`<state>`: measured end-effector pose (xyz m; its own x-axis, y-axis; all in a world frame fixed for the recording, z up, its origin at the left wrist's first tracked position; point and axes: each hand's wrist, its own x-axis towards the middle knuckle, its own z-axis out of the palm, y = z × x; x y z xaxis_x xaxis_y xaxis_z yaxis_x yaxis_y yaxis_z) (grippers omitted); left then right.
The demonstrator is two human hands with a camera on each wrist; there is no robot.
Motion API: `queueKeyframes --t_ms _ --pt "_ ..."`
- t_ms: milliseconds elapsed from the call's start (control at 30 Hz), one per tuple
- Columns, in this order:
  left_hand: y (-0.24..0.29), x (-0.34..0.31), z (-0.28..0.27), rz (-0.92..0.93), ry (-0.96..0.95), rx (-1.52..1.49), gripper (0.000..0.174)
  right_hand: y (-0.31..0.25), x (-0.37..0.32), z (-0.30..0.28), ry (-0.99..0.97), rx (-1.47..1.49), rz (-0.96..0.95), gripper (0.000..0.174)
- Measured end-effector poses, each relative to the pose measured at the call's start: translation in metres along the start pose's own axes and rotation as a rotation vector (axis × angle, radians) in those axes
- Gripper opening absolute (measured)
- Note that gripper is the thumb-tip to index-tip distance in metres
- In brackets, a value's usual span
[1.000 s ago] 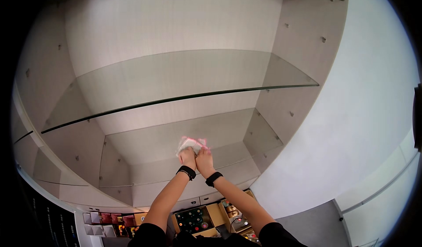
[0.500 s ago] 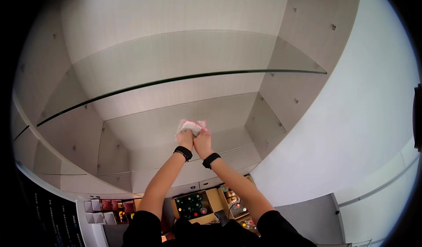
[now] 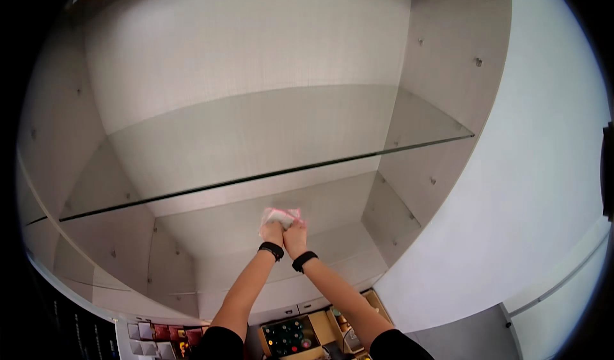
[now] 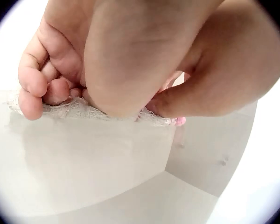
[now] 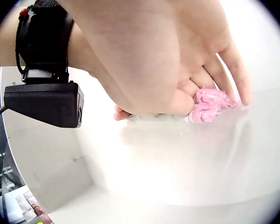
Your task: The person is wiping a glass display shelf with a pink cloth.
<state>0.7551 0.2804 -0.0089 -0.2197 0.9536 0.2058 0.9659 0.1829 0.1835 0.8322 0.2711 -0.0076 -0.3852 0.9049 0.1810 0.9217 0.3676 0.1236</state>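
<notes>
The cloth (image 3: 281,216) lies on the glass shelf (image 3: 217,232), about midway between its side edges. The left hand (image 3: 272,232) clutches it with curled fingers. Touching that hand, the right hand (image 3: 295,237) presses the cloth with nearly straight fingers (image 5: 233,70).

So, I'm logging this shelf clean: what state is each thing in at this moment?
cloth: bunched up, pressed onto the lower glass shelf under both hands.
left hand: fingers curled on the cloth.
right hand: fingers nearly straight, pressing the cloth.
lower glass shelf: in place, cloth on it.
upper glass shelf: in place, nothing on it.
box: open, below the shelves.
</notes>
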Motion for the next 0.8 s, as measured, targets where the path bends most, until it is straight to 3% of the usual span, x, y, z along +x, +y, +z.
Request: queueKeyframes --t_ms 133,233,333,400,533,600,733,800 --pt "0.006 -0.008 -0.01 -0.08 -0.059 0.046 0.015 -0.003 -0.007 0.005 0.06 0.02 0.077 0.024" --pt "0.01 -0.035 -0.025 -0.054 -0.152 0.013 0.017 0.0 -0.029 0.003 -0.052 -0.005 -0.005 0.025" --pt "0.008 -0.061 -0.028 0.03 -0.193 0.143 0.017 0.007 -0.064 -0.008 -0.046 0.045 -0.07 0.026" --pt "0.003 -0.069 -0.032 0.309 -0.095 0.126 0.018 0.015 -0.082 -0.025 0.089 -0.025 -0.195 0.025" --pt "0.02 -0.06 -0.06 0.321 -0.227 -0.084 0.019 0.016 -0.07 -0.027 0.071 -0.101 -0.223 0.024" --pt "0.025 -0.04 -0.036 0.065 -0.341 0.307 0.016 0.01 -0.053 -0.015 0.063 -0.034 -0.112 0.025" --pt "0.019 -0.007 -0.009 0.011 -0.318 0.261 0.019 0.012 -0.023 -0.002 0.124 0.097 -0.028 0.026" --pt "0.017 -0.005 -0.005 -0.028 -0.2 0.286 0.012 0.009 -0.02 -0.007 0.121 0.133 0.061 0.024"
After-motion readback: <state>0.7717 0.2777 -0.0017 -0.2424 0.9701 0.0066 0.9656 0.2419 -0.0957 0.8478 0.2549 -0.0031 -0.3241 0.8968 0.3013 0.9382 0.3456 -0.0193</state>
